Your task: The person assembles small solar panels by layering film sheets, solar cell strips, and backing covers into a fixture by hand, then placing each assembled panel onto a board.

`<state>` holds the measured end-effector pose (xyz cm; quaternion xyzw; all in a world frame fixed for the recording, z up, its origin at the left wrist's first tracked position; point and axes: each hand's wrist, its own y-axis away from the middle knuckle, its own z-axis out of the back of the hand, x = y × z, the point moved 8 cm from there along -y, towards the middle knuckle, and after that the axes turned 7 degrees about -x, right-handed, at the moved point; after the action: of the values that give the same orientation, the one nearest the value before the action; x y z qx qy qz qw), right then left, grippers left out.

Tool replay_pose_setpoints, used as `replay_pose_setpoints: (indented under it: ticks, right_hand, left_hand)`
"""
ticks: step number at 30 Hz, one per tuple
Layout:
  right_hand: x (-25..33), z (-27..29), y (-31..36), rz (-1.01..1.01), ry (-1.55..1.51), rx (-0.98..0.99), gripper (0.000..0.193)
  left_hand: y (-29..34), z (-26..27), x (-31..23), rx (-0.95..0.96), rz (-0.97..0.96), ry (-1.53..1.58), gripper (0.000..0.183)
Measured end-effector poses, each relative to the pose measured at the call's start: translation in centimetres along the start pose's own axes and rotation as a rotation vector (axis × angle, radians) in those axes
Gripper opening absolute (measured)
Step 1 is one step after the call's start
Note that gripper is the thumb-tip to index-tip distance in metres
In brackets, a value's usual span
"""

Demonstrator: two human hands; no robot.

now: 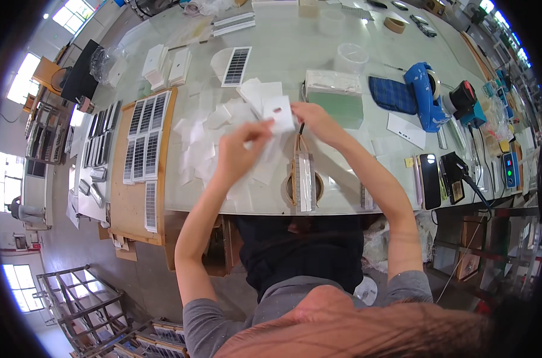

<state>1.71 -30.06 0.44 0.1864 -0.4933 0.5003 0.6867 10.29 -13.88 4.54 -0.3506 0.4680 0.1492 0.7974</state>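
A small white square card with a dark hole (281, 115) is held over the table. My right hand (314, 121) grips its right edge with closed fingers. At the lower left edge of the card is my left hand (242, 148), slightly blurred, thumb and forefinger pinched together; what lies between them is too small to make out. Behind the card are more white cards (253, 93). Thin white sheets (199, 143) lie loosely scattered beside my left hand. Nearer me, a bundle of narrow pale strips (305, 182) rests over a round ring.
Small solar panels (146, 137) lie on a wooden board (119, 197) at left; another panel (236, 67) lies farther back. Right of my hands are a green block (336, 107), a blue tape dispenser (423, 98), a black phone (428, 181) and a blue controller (510, 170) among cables.
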Motion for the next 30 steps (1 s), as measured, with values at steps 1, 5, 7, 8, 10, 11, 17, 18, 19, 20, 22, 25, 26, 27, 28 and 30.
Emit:
replay_pose_setpoints:
  ticks: [1,5,7,8,10,11,17,18,19,20,22,25,26,27,28,30]
  right_hand:
    - [0.0,0.4,1.1,-0.213,-0.483,0.073,0.031]
    - [0.1,1.9,7.7,-0.393,-0.205,-0.086,0.022]
    - [1.7,2.1,9.4,-0.302,0.030,-0.152,0.025]
    - [1.8,2.2,10.2,-0.276,0.069,-0.184,0.023]
    - [1.8,1.9,11.5,-0.185,0.172,-0.257,0.024]
    - [2.3,2.0,11.9,-0.081,0.271,-0.324,0.026]
    - [2.4,1.3,12.9,-0.033,0.355,-0.328,0.024]
    - [2.3,1.3,12.9,-0.033,0.355,-0.329,0.024]
    - [2.2,1.2,13.0,-0.037,0.366,-0.323,0.024]
    - [2.0,1.1,13.0,-0.041,0.376,-0.316,0.023]
    - [2.0,1.0,13.1,-0.013,0.376,-0.330,0.024]
    - [1.9,0.9,13.2,0.016,0.380,-0.341,0.025]
    - [1.8,0.8,13.2,0.017,0.382,-0.338,0.025]
    - [1.8,0.8,13.2,0.017,0.381,-0.339,0.025]
    - [1.8,0.7,13.2,0.014,0.389,-0.337,0.025]
    - [1.8,0.7,13.2,0.010,0.395,-0.337,0.026]
  left_hand:
    - [1.7,-0.8,-1.5,0.078,-0.076,-0.058,0.009]
    - [7.9,-3.8,-4.3,0.394,-0.274,-0.022,0.019]
    - [9.9,-4.0,-3.9,0.328,-0.306,0.020,0.018]
    - [10.6,-4.2,-3.6,0.319,-0.306,-0.003,0.018]
    - [11.6,-4.3,-3.6,0.257,-0.339,-0.100,0.021]
    - [12.1,-4.5,-3.4,0.263,-0.338,-0.096,0.021]
    - [13.5,-4.4,-2.3,0.226,-0.337,-0.184,0.026]
    - [13.5,-4.5,-2.3,0.228,-0.347,-0.193,0.026]
    - [13.6,-4.6,-2.3,0.229,-0.358,-0.202,0.025]
    - [13.7,-4.6,-2.3,0.230,-0.358,-0.203,0.025]
    - [13.8,-4.6,-2.2,0.245,-0.364,-0.221,0.025]
    - [14.0,-4.5,-2.1,0.265,-0.353,-0.232,0.020]
    - [14.0,-4.5,-2.1,0.265,-0.353,-0.233,0.020]
    - [14.0,-4.5,-2.3,0.267,-0.360,-0.234,0.020]
    - [13.9,-4.5,-2.4,0.269,-0.367,-0.236,0.020]
    - [13.8,-4.6,-2.6,0.270,-0.384,-0.239,0.021]
